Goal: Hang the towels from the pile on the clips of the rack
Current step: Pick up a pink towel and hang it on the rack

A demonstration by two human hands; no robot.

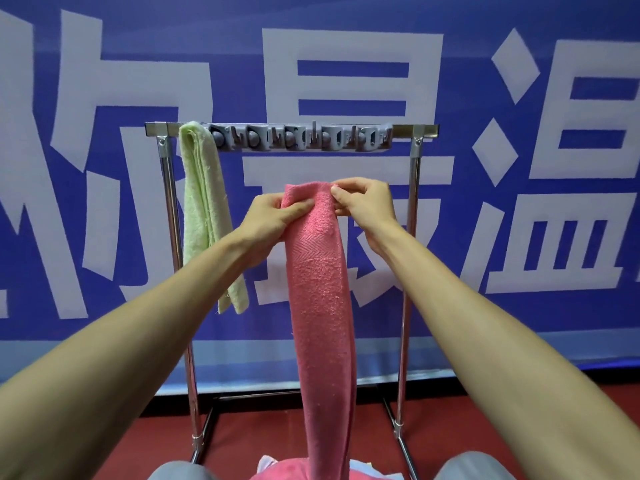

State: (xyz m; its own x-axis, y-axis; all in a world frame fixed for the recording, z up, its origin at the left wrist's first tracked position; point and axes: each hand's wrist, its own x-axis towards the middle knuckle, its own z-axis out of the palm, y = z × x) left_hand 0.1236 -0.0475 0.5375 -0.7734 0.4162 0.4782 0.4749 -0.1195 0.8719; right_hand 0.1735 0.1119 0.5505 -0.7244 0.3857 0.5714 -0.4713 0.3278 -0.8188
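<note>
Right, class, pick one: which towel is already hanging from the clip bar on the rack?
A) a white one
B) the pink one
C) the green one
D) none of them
C: the green towel hangs from the left end of the clip bar, while the left hand and right hand hold the pink towel below the bar, not yet clipped.

Pink towel folded lengthwise, upright at centre, trailing into the pile at 6 o'clock, pale green towel hanging at 10 o'clock, steel rack, grey clip strip at 12 o'clock
</note>
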